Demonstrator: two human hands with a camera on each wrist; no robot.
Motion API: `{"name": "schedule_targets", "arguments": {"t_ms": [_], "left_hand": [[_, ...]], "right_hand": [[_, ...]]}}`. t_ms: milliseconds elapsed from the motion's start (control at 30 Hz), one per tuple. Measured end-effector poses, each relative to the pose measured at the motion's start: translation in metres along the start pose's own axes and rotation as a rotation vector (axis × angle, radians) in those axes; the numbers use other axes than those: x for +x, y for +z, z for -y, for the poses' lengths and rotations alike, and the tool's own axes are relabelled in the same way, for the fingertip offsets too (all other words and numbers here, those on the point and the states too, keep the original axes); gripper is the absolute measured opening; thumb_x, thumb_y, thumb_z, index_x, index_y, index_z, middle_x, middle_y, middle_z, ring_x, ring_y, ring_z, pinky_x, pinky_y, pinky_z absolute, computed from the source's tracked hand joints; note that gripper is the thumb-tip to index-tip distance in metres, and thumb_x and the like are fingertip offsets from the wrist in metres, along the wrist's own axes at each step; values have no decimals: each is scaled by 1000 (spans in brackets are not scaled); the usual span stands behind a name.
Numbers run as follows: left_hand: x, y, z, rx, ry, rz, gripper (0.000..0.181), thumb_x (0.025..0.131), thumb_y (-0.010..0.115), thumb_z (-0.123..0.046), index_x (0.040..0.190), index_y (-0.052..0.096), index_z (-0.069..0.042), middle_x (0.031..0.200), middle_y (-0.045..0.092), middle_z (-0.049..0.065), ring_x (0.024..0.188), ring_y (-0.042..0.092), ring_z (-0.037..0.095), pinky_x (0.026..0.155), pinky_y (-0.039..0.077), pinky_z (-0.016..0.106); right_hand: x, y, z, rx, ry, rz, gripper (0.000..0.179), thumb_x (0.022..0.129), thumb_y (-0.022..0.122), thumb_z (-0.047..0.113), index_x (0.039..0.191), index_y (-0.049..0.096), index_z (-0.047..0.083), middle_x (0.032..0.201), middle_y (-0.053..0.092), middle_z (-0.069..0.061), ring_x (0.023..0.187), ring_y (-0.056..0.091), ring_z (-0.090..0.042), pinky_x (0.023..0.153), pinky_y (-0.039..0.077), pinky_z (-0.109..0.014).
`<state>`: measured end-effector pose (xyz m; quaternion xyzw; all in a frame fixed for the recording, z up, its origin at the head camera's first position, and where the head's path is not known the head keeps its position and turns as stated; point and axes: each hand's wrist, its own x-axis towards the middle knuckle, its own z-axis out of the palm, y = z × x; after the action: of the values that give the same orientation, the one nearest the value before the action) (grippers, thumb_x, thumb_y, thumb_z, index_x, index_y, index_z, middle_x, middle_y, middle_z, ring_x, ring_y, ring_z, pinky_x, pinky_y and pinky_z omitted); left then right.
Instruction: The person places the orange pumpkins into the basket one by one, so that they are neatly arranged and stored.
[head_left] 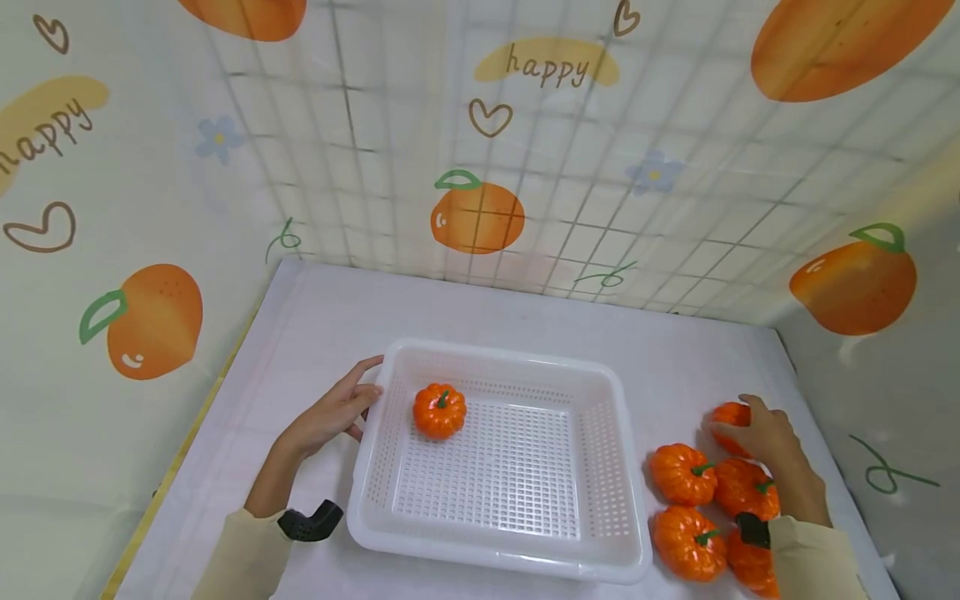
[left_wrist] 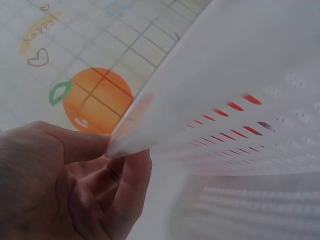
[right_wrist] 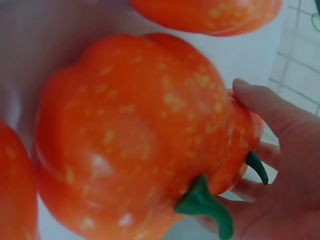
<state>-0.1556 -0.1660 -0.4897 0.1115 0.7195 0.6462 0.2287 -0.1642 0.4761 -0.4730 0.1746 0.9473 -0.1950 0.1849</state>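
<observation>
My left hand (head_left: 330,421) pinches the left rim of a white perforated plastic basket (head_left: 504,354), thumb above and fingers curled below it in the left wrist view. Inside the basket, toward its back left, sits a small orange toy pumpkin (head_left: 439,412) with a green stem. Over at the right, my right hand (head_left: 776,442) grips another pumpkin (head_left: 726,427), the farthest of a group on the table. The right wrist view shows thumb and fingers around this pumpkin (right_wrist: 245,140), partly hidden behind a nearer pumpkin (right_wrist: 135,130).
Beside the basket's right side lie several more pumpkins (head_left: 681,473), close together; one is partly covered by the right sleeve (head_left: 813,558). A pale cloth covers the table (head_left: 337,300). Printed curtains (head_left: 390,183) hang behind and at both sides.
</observation>
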Motion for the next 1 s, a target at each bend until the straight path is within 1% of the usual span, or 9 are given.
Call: {"name": "schedule_targets", "arguments": {"t_ms": [167,300,400,533,633,767,900,1000], "left_hand": [[0,0,0,0,-7,-4,58,107,46,-22,158,18,-18,129,56,26,95,66,31,66,61,44],[0,0,1,4,-8,-4,58,107,46,-22,158,18,-18,130,56,26,95,66,31,66,61,44],[0,0,0,-2,-2,1,58,107,46,-22,158,18,-18,126,57,26,94,66,32,66,61,44],[0,-1,1,-12,6,10,57,108,46,-23,158,18,-19,122,58,26,94,66,33,66,61,44],[0,-1,1,-15,10,15,57,108,46,-23,158,19,-19,122,58,27,95,66,34,66,61,45],[0,-1,1,-18,12,20,56,108,45,-22,158,20,-19,122,58,28,95,66,34,66,61,45],[0,-1,0,-20,13,20,56,108,45,-22,158,20,-19,122,58,27,94,66,34,66,61,46],[1,-2,0,-21,13,21,57,108,45,-22,158,19,-19,122,58,27,94,66,33,66,61,46]], "right_hand": [[-1,0,2,-9,-9,14,103,89,68,55,146,15,-14,125,27,-44,110,35,-57,92,38,-74],[-4,0,4,-11,-7,16,101,91,67,52,146,16,-14,128,26,-44,112,34,-58,92,37,-75],[-4,0,3,-7,-2,19,102,90,68,53,147,16,-14,128,26,-44,112,34,-58,92,37,-75],[-3,1,2,-5,-11,3,104,88,70,53,146,16,-14,127,27,-44,111,34,-58,92,37,-75],[-3,1,3,-5,-19,-17,100,89,71,49,145,17,-15,126,27,-45,111,35,-59,94,37,-74],[-5,1,6,7,-8,-27,100,89,71,47,146,15,-14,127,26,-45,112,33,-59,94,36,-75],[-5,1,10,0,-48,-58,100,89,71,47,146,16,-15,126,27,-44,111,34,-59,93,37,-75],[-7,0,17,-6,-89,-98,97,90,71,44,145,18,-15,125,29,-44,109,37,-58,92,39,-74]]}}
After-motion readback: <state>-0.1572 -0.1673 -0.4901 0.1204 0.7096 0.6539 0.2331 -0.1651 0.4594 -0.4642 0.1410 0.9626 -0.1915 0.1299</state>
